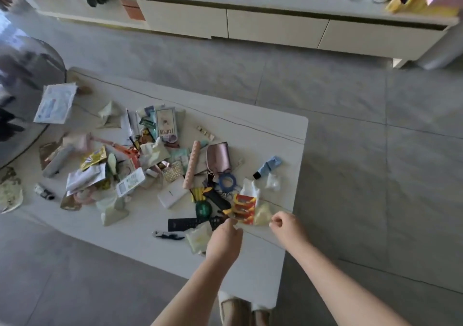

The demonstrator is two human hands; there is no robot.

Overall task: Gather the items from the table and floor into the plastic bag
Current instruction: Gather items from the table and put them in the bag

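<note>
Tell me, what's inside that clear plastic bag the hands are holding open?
Inside the clear plastic bag: a red-and-yellow snack packet and white crumpled paper. Anything beneath them is hidden.

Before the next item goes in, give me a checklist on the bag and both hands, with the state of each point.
1. Plastic bag held at its edge by both hands: ok, left hand and right hand each pinch it.
2. Bag mouth open wide enough: cannot tell, the clear film is hard to read.
3. Something already in the bag: ok, a red and yellow packet shows through it.
4. A hand free to pick up: not ok, both are occupied.
5. Next items within reach: ok, the black remote and green ball lie just beside the left hand.
6. Table cleared: not ok, a large pile remains.
</note>
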